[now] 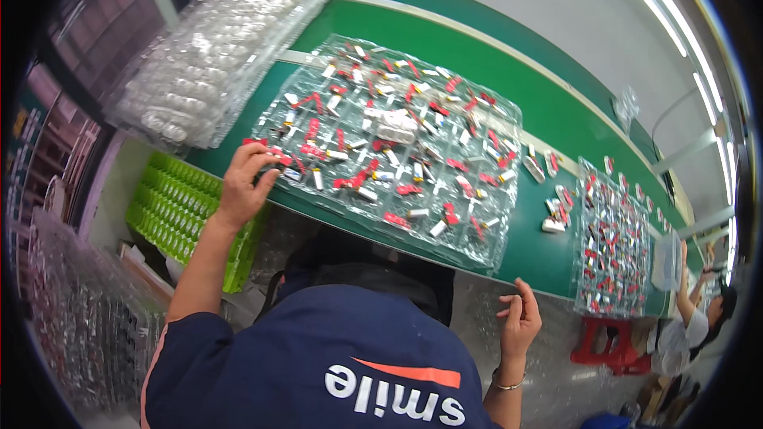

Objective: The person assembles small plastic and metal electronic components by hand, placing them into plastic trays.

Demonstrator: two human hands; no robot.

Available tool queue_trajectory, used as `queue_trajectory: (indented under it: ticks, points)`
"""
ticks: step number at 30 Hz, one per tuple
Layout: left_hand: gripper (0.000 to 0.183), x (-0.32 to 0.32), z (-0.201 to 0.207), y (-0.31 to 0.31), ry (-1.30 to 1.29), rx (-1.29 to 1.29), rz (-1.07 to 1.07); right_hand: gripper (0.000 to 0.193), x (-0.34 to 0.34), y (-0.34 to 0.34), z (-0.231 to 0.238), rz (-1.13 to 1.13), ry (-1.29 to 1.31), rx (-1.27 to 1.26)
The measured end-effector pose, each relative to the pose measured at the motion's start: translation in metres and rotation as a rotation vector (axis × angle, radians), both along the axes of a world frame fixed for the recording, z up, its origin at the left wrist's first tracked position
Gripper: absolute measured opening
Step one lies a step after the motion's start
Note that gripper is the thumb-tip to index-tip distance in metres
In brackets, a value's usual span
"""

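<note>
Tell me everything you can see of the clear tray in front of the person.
The clear tray is a wide, roughly rectangular sheet of shiny, thin-looking plastic, apparently moulded into compartments. Small red and white pieces are spread across it, with a white clump near the middle. It lies flat on the green worktop, its near side close to the worktop's edge. The left hand is at its left end; whether it touches the plastic is unclear.

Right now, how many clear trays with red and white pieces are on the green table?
2: the large tray in front of the person and the second tray farther right. Others may be hidden.
</note>
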State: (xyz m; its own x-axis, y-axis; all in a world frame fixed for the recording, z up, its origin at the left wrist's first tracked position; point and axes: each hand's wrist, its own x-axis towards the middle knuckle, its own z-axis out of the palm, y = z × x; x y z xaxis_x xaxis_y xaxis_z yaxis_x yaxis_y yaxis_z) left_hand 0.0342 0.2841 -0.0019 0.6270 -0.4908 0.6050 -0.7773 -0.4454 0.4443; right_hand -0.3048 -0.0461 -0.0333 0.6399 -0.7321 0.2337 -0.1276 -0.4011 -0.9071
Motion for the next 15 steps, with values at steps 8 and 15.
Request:
queue_trajectory:
  ticks: [8,15]
  points:
    - [0.010,-0.004,-0.006,0.006,-0.010,-0.032,-0.047,0.031,0.050,0.000,0.013,0.153,0.133,-0.078]
    - [0.012,-0.017,0.007,-0.003,0.045,-0.023,0.123,0.023,0.076,-0.045,0.039,0.401,0.276,-0.598]
